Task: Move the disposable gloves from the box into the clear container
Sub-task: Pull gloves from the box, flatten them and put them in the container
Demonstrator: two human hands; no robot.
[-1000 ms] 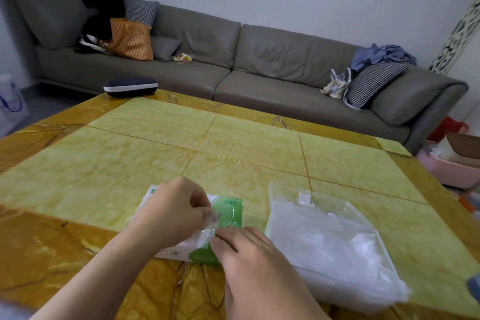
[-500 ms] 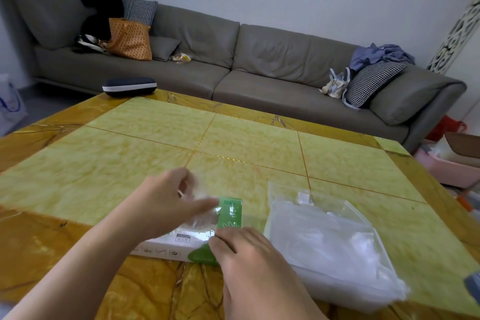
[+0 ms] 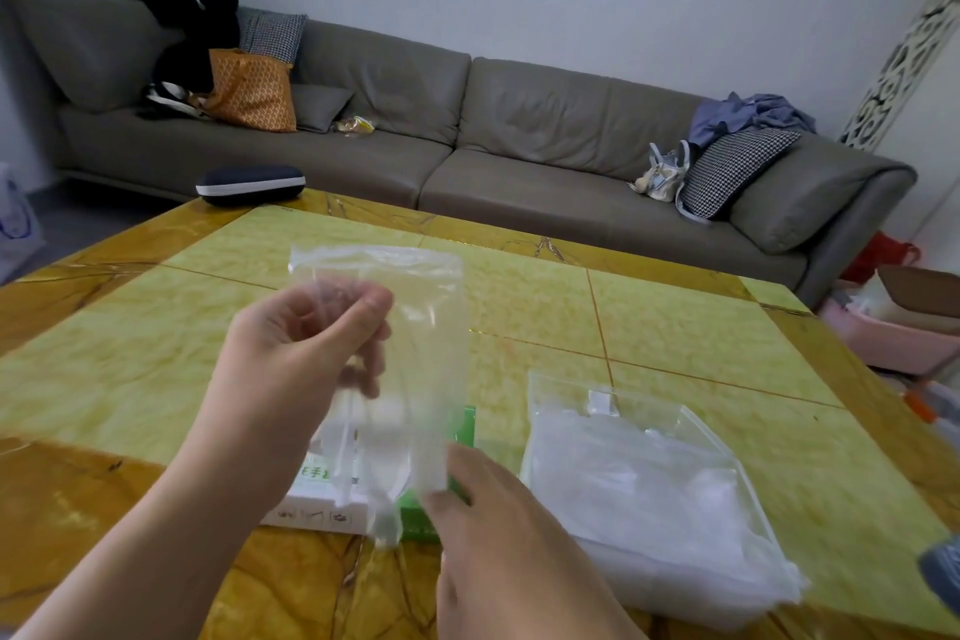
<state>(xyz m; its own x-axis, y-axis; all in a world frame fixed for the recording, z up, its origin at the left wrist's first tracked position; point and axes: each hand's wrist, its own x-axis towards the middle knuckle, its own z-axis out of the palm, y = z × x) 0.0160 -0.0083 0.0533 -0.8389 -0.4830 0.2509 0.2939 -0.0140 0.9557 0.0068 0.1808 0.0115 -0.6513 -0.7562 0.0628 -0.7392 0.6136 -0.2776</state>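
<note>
Left hand (image 3: 296, 353) — fingers pinching a clear glove (image 3: 415, 369) above the box (image 3: 332, 489). Right hand (image 3: 498, 535) — fingers relaxed, touching the glove's lower edge. Clear container (image 3: 649, 483) at 3 o'clock of the box.

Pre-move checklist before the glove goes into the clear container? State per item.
1. Thin clear plastic glove held by left hand: ok.
2. Glove fully out of the white and green cardboard box: cannot tell, its lower end hangs over the box.
3. Right hand steadying the box: ok.
4. Clear plastic container within reach, right of box: ok.
5. Container opening free: cannot tell.
</note>
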